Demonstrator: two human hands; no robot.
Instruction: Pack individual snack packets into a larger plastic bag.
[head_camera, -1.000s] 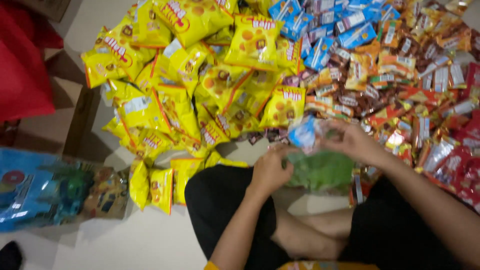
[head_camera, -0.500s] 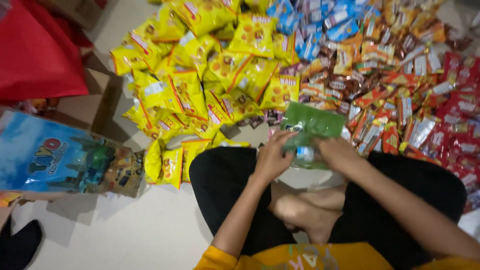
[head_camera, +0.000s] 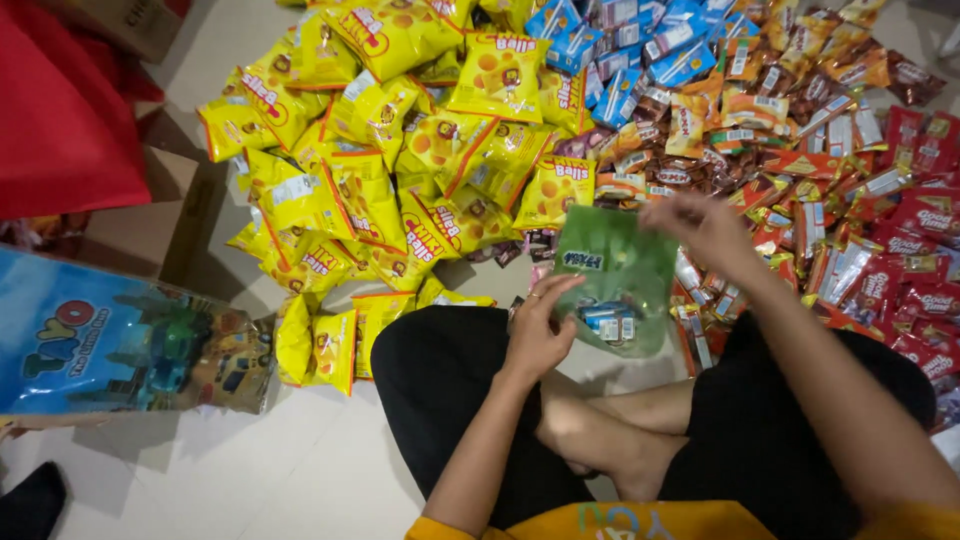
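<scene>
Above the crossed legs, both hands hold a translucent green plastic bag (head_camera: 615, 275): left hand (head_camera: 538, 330) pinching its lower edge, right hand (head_camera: 705, 225) gripping its top, beside heaped yellow snack packets (head_camera: 400, 170).

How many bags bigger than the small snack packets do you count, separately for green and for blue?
Green see-through bag, held by the left hand and the right hand: 1
Blue picture bag on the floor: 1
Total: 2
</scene>
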